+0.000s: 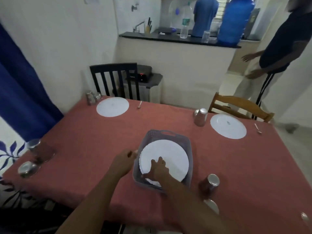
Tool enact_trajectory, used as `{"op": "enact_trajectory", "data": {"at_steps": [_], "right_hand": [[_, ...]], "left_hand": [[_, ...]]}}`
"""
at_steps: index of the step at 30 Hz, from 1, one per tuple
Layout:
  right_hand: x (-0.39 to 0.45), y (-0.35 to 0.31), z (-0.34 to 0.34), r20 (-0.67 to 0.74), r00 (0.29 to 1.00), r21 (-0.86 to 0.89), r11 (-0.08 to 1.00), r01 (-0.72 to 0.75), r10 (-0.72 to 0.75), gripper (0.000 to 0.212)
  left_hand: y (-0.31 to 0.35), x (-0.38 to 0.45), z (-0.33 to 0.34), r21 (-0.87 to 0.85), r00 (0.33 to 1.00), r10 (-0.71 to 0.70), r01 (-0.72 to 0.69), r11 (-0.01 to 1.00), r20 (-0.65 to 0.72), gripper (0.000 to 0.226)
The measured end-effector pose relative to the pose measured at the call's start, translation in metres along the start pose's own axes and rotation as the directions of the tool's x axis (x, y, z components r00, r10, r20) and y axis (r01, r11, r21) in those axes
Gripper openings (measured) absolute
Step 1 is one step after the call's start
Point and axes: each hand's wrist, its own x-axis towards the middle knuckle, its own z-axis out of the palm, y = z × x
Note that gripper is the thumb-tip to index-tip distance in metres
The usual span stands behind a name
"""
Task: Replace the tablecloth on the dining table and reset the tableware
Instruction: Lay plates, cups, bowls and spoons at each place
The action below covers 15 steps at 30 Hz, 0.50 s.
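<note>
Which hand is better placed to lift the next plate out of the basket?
Probably the right hand: it already rests on the white plates inside the grey basket, fingers at their near edge. The left hand is at the basket's left rim, seemingly steadying it.

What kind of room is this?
Most likely a home dining area beside a kitchen: a table under a red tablecloth set with white plates, chairs, and a kitchen counter behind.

table (118, 141): red cloth | two plates (112, 106) | basket (187, 144) | steel tumblers (200, 117) | spoons (139, 104)
</note>
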Motion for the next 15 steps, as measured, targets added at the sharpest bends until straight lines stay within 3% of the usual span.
{"op": "enact_trajectory", "data": {"at_steps": [4,6,7,8,9,10,11,13,15], "right_hand": [[0.011,-0.013,0.015,0.074,0.991,-0.044,0.993,-0.110,0.113,0.109],[0.018,-0.014,0.041,-0.074,0.991,-0.101,0.987,-0.122,0.115,0.094],[0.029,-0.009,0.059,-0.083,0.987,-0.092,0.985,-0.147,0.139,0.074],[0.046,-0.004,0.077,-0.262,0.957,-0.015,0.992,-0.129,0.121,0.055],[0.056,-0.003,0.087,-0.369,0.923,0.013,0.994,-0.109,0.106,0.050],[0.054,-0.003,0.085,-0.266,0.952,0.033,0.988,-0.148,0.151,0.056],[0.043,-0.009,0.072,0.016,0.976,0.002,0.976,-0.218,0.218,0.060],[0.033,-0.020,0.058,-0.036,0.978,-0.113,0.971,-0.210,0.208,0.065],[0.029,-0.029,0.049,0.100,0.967,-0.098,0.970,-0.223,0.232,0.064]], "left_hand": [[0.005,0.027,-0.006,-0.019,0.997,0.057,-0.055,0.998,0.061,0.055],[0.002,0.035,-0.007,-0.035,0.993,0.077,-0.074,0.997,0.089,0.058],[0.000,0.036,-0.006,-0.028,0.990,0.081,-0.079,0.997,0.113,0.055],[-0.001,0.036,-0.006,-0.012,0.987,0.080,-0.079,0.997,0.141,0.049],[-0.002,0.037,-0.005,-0.004,0.983,0.089,-0.090,0.996,0.161,0.045],[-0.005,0.039,-0.005,0.007,0.980,0.100,-0.103,0.995,0.174,0.043],[-0.008,0.042,-0.004,0.015,0.977,0.108,-0.112,0.994,0.182,0.043],[-0.016,0.050,-0.004,0.020,0.976,0.101,-0.107,0.994,0.192,0.044],[-0.024,0.060,-0.005,0.020,0.975,0.099,-0.105,0.994,0.198,0.047]]}}
